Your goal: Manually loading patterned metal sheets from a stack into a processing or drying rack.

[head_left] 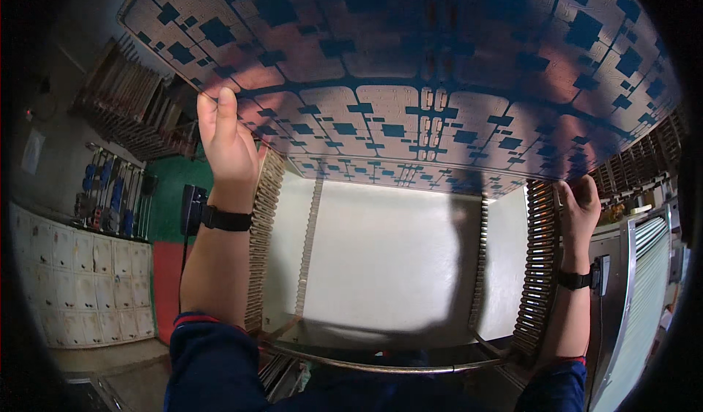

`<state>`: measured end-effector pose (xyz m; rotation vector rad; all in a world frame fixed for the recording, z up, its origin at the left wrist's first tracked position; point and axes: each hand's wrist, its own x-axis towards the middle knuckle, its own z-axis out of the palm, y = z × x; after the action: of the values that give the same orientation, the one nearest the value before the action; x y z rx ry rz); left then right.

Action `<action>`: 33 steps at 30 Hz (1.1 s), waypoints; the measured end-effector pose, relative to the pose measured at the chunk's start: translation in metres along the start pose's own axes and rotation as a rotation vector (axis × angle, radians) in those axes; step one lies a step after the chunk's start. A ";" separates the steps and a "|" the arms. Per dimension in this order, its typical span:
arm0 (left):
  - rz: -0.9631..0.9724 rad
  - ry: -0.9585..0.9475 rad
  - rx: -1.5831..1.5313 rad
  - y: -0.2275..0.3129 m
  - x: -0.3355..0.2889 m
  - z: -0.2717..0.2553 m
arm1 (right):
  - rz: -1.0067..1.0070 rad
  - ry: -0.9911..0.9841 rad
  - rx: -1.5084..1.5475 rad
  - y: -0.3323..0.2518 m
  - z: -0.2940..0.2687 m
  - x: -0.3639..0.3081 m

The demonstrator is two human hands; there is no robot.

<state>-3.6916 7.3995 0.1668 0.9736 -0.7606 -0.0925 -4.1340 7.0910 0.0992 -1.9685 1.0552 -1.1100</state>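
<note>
The left hand (227,137) is nearly closed, its thumb raised along the near face of a large circuit panel (395,53) and its fingers bent at the edge, so that it grips the panel by its left side. The right hand (580,210) is likewise drawn almost closed, thumb and fingers pinching the lower edge near the right corner. The panel is held up and tilted across the top of the view, above an open rack; it is thin, flat and pinkish copper in tone, with dark blue rectangles scattered over rounded blocks of fine tracery, dark lanes between the blocks, and a double row of small pale slots down the middle. Shadow dulls part of its surface. A black wristband (227,219) circles the left wrist, and dark blue sleeves (212,361) with red trim cover the upper arms. Beneath the panel, the rack has a ribbed left side (265,243) and a ribbed right side (538,265), a pale flat surface (388,251) between them and a metal bar (381,369) across the near end. Farther left stand pale lockers (88,280), beside green flooring (172,192) and red flooring (168,280).
</note>
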 end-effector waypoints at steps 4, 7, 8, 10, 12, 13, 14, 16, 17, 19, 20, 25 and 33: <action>0.059 0.024 0.019 -0.002 0.001 -0.002 | -0.047 0.032 0.072 0.004 -0.003 0.001; 0.046 -0.013 -0.006 -0.001 0.000 0.002 | -0.033 0.059 0.049 0.005 -0.002 0.002; 0.044 -0.014 -0.008 0.000 0.000 0.002 | -0.045 0.068 0.092 0.009 0.000 0.001; 0.036 -0.012 0.014 -0.001 0.001 0.003 | -0.056 0.020 0.088 0.013 -0.006 0.003; 0.043 0.001 0.024 0.004 0.000 0.006 | -0.072 0.000 0.068 0.014 -0.004 0.005; 0.056 0.016 0.043 0.006 0.000 0.007 | -0.080 -0.018 0.048 0.013 -0.003 0.006; 0.054 0.015 0.042 0.005 -0.001 0.007 | -0.079 -0.017 0.046 0.012 -0.004 0.005; 0.030 0.002 0.073 0.002 0.001 0.003 | -0.070 0.013 0.081 0.008 -0.002 0.004; 0.032 0.001 0.076 0.003 0.001 0.002 | -0.070 0.032 0.070 0.016 -0.004 0.004; 0.037 -0.014 0.094 0.001 0.000 0.004 | -0.059 0.018 0.062 0.014 -0.006 0.003; 0.036 -0.016 0.094 0.001 0.000 0.006 | -0.050 0.003 0.053 0.014 -0.007 0.003; 0.048 -0.026 0.138 0.006 0.004 -0.004 | -0.074 0.008 0.088 0.008 -0.006 0.003; -0.194 0.247 0.371 0.005 -0.009 0.011 | -0.085 0.051 0.039 0.006 -0.008 -0.002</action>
<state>-3.7063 7.3982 0.1699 1.3837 -0.4608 0.0020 -4.1439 7.0886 0.0968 -1.9796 0.9769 -1.2229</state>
